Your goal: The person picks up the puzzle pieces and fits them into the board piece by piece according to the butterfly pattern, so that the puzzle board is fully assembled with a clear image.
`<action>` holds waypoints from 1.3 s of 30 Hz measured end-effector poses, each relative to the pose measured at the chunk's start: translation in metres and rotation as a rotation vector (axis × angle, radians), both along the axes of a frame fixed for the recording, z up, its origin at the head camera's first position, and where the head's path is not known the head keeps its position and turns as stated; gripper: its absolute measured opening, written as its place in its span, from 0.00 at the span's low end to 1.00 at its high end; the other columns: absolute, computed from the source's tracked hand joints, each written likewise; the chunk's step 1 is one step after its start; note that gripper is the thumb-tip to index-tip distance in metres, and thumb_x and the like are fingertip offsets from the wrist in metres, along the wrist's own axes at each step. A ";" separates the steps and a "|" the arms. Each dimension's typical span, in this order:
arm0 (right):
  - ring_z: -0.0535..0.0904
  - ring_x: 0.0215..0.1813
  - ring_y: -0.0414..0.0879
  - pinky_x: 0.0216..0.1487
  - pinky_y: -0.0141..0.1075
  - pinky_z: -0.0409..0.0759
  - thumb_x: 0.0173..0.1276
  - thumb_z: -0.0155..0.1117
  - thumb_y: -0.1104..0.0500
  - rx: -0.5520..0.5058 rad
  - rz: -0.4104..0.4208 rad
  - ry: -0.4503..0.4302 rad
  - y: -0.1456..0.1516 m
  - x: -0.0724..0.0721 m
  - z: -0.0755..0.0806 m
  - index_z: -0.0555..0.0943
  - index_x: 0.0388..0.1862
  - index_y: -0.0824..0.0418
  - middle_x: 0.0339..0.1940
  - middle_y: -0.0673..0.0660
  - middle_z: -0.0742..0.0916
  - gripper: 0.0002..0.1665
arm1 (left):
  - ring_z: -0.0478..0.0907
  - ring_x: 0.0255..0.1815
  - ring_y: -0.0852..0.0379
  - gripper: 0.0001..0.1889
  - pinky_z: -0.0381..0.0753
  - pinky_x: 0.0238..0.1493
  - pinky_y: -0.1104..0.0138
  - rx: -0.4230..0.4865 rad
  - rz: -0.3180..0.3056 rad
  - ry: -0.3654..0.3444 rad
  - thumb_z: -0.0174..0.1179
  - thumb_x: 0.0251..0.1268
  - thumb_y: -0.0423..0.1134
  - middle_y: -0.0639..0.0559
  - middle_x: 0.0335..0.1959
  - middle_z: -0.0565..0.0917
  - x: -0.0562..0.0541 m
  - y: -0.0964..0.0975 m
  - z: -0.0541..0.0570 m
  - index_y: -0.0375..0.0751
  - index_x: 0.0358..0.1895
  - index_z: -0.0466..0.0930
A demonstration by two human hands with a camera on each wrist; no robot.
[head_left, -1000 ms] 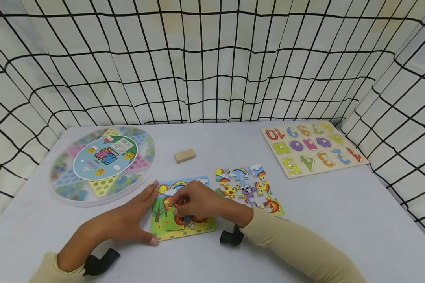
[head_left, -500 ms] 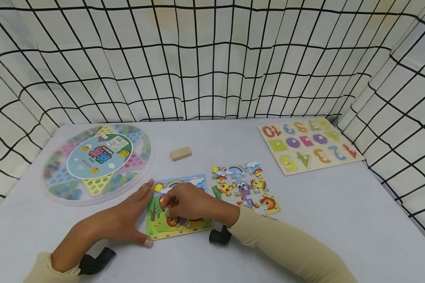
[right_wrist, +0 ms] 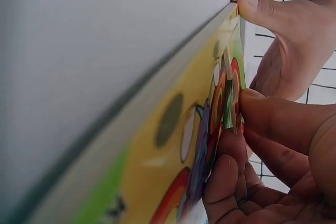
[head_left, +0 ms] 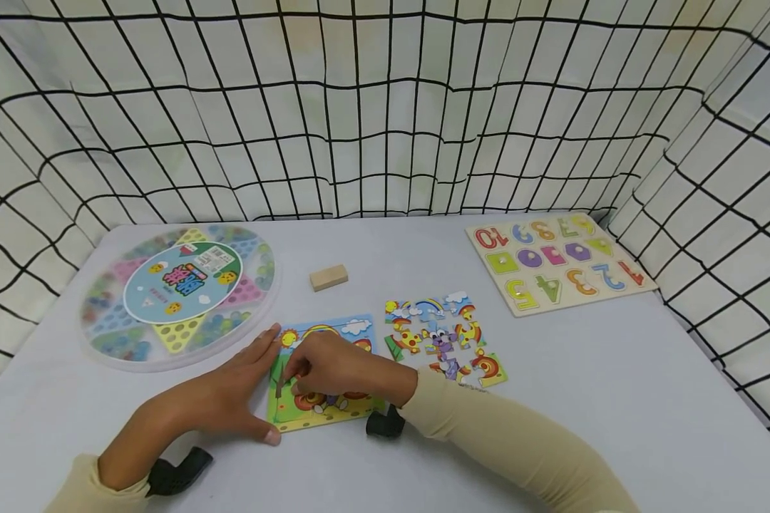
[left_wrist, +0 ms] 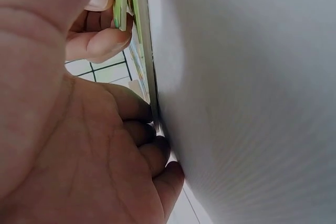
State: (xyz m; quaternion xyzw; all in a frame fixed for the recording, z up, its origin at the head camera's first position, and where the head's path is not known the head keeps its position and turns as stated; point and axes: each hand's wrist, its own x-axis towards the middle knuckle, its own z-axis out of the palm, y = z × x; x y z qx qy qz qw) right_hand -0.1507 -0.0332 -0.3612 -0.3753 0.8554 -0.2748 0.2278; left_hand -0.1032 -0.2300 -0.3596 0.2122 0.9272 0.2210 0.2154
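A jigsaw board [head_left: 358, 329] with a sunny cartoon picture lies flat at the front middle of the table. My left hand [head_left: 227, 395] spreads along its left edge, thumb at the near corner and fingertips at the far one. Over the left part of the board, my right hand [head_left: 334, 365] pinches a jigsaw piece [right_wrist: 234, 95] between thumb and fingers. In the right wrist view the piece is held on edge, just off the picture. The left wrist view also shows the piece [left_wrist: 119, 3] tilted beside the board. The right hand hides the middle of the picture in the head view.
Right of the board lie loosely arranged jigsaw pieces [head_left: 443, 340]. A small wooden block [head_left: 329, 278] sits behind it. At the back left is a round clear game case [head_left: 182, 283]; a wooden number board [head_left: 555, 263] lies back right. Black netting [head_left: 385, 135] surrounds the table.
My right hand has moved left across the board with the jigsaw piece. The left hand stays at the board's left edge. The head view has shifted slightly.
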 end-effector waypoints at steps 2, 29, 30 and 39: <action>0.75 0.27 0.32 0.29 0.23 0.73 0.63 0.70 0.63 0.005 -0.003 -0.001 -0.002 0.000 -0.001 0.89 0.43 0.57 0.25 0.40 0.83 0.09 | 0.35 0.77 0.36 0.72 0.48 0.69 0.40 -0.002 0.001 -0.001 0.71 0.35 0.71 0.40 0.79 0.35 -0.001 0.000 0.000 0.31 0.77 0.40; 0.74 0.31 0.29 0.30 0.20 0.72 0.61 0.73 0.59 0.133 -0.101 0.092 -0.011 0.010 0.004 0.89 0.44 0.54 0.30 0.40 0.85 0.11 | 0.36 0.76 0.35 0.72 0.49 0.69 0.39 0.012 -0.017 0.017 0.71 0.37 0.70 0.39 0.79 0.34 -0.003 0.002 -0.001 0.29 0.77 0.39; 0.74 0.31 0.29 0.30 0.20 0.72 0.62 0.73 0.59 0.126 -0.094 0.095 -0.010 0.009 0.003 0.89 0.44 0.54 0.29 0.40 0.85 0.11 | 0.36 0.77 0.35 0.72 0.49 0.69 0.39 0.012 -0.018 0.018 0.71 0.37 0.70 0.39 0.79 0.34 -0.003 0.001 -0.002 0.29 0.77 0.39; 0.73 0.29 0.31 0.31 0.21 0.71 0.64 0.68 0.63 0.005 -0.021 0.101 0.004 0.000 0.003 0.88 0.40 0.59 0.25 0.42 0.82 0.07 | 0.37 0.76 0.34 0.71 0.50 0.68 0.38 0.006 -0.010 0.016 0.70 0.37 0.71 0.39 0.79 0.34 -0.002 -0.001 -0.005 0.29 0.76 0.40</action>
